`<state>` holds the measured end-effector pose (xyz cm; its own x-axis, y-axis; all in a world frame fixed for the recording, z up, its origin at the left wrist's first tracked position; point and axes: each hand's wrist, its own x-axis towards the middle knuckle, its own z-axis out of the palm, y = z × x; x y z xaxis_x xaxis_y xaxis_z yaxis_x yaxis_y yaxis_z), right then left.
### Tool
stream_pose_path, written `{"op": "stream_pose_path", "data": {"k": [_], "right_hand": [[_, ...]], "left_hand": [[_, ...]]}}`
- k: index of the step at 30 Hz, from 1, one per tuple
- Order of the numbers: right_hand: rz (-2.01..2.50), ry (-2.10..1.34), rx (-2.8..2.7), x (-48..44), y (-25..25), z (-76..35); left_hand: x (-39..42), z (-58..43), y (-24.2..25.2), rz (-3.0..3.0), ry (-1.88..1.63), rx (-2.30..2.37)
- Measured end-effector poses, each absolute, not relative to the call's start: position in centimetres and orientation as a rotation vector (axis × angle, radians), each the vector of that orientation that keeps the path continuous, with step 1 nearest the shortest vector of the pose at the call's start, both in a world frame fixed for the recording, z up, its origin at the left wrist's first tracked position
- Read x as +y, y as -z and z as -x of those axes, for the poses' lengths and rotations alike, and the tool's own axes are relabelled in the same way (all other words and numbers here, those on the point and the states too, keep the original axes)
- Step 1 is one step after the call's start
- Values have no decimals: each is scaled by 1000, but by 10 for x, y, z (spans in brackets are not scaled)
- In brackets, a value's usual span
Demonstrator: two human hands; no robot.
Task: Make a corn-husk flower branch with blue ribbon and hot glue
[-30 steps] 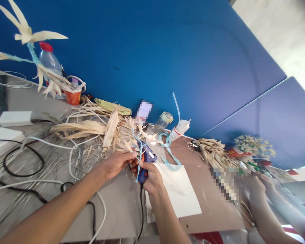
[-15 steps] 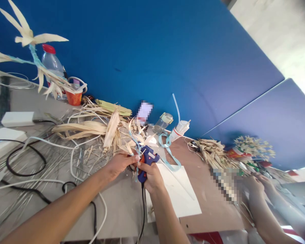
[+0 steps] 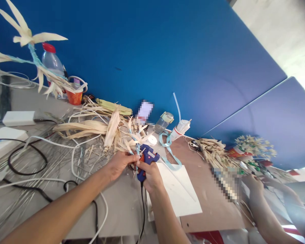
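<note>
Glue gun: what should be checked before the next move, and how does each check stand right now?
1. Right hand grips glue gun: ok.
2. Left hand pinches the ribbon-wrapped stem: ok.
3. Red lamp on the gun lit: ok.
4. Nozzle touching the stem: cannot tell.
5. Cord free of tangles: ok.
6. Co-worker's hand apart from the gun: ok.

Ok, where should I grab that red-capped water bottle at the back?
Probably the clear upper body of the bottle, just under the red cap, coming from above and the left. It stands upright, and husk stems and the orange cup crowd its lower right side.
</note>
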<state>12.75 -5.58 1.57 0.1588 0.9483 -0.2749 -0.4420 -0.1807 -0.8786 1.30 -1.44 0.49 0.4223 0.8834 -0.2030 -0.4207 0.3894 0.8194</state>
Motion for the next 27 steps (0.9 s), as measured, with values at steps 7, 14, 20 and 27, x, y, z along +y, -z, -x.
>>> {"op": "stream_pose_path", "data": {"k": [7,14,20,27], "right_hand": [[1101,-1447,-567,-56,-14,-136],[1114,-1396,-668,-71,-31,-166],[1159,-1275,-805,-93,-38,-175],[1369,-1223,-1097,-112,-36,-167]], "left_hand": [[-8,-10,-2,-639,-890,648],[-5,-9,-2,-646,-990,658],[-3,-8,-3,-652,-1038,700],[-2,-6,-2,-739,-1045,765]]}}
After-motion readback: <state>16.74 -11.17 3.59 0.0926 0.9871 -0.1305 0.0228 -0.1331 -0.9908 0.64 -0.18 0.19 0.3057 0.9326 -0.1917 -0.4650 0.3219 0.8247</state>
